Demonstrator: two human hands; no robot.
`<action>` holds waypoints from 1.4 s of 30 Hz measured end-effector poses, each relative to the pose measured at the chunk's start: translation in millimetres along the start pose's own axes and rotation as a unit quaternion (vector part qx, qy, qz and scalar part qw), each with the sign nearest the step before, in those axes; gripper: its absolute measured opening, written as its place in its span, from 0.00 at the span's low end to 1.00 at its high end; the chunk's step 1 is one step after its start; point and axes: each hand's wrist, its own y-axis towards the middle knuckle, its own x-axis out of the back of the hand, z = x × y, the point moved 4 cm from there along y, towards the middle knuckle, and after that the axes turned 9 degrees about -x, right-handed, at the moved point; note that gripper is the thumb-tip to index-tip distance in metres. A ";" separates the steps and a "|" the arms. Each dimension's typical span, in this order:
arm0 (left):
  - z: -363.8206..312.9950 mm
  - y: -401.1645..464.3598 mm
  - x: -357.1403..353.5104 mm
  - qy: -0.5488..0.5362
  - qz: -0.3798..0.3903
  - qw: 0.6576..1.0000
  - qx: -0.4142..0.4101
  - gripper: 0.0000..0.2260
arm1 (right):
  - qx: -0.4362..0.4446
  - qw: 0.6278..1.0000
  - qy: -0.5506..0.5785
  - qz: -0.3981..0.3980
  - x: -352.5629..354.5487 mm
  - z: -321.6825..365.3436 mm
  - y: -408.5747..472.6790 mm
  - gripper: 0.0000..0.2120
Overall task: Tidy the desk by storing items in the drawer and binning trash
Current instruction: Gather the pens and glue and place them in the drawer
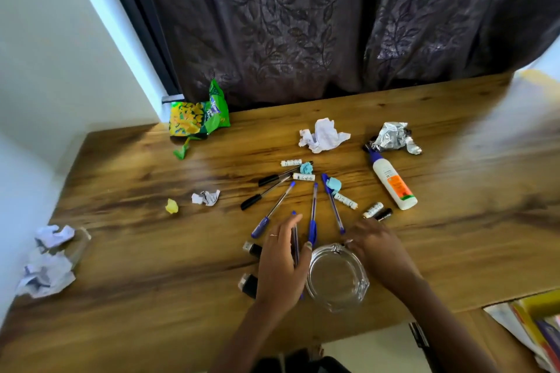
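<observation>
Wooden desk (151, 251), left hand (280, 266) gripping blue pen (295, 239), right hand (375, 247) loosely open beside glass ashtray (338, 278)

Daylit, even exposure; glare streak on desk (212, 166) (left of centre); right edge blown out, smeared; wide-angle bowing.

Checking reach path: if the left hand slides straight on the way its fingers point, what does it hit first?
The left hand points away and slightly right, and already grips one blue pen. Next is probably another blue pen, though depth is unclear.
</observation>
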 end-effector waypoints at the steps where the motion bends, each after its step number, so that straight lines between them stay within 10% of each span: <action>1: -0.7 5.1 2.4 -0.014 0.000 1.000 0.000 0.20 | -0.001 1.000 -0.008 0.002 -3.7 -1.7 0.2 0.02; 8: -3.3 32.3 10.9 -0.065 -0.035 0.997 -0.015 0.14 | 0.019 0.999 -0.041 0.000 0.6 4.3 10.7 0.22; 14: -8.3 43.9 20.3 -0.208 -0.043 0.968 0.137 0.09 | 0.044 0.980 0.025 -0.190 42.0 41.0 30.8 0.20; 17: -11.7 49.0 16.9 -0.398 0.059 0.838 0.369 0.18 | 0.097 0.960 0.077 -0.250 55.6 75.8 33.8 0.09; 22: -5.1 68.6 28.2 -0.661 0.063 0.595 0.452 0.27 | 0.173 0.950 0.139 -0.218 51.4 121.7 26.6 0.04; 28: 23.8 76.9 34.5 -0.694 -0.008 0.590 0.414 0.14 | 0.087 0.972 0.172 -0.131 42.7 101.1 24.7 0.14; 35: 31.3 64.7 27.0 -0.717 0.019 0.587 0.375 0.16 | -0.269 0.959 0.081 0.031 2.9 18.0 49.8 0.18; 42: 30.6 64.7 21.9 -0.727 0.022 0.588 0.354 0.18 | -0.278 0.956 0.086 0.028 -10.6 20.9 52.0 0.18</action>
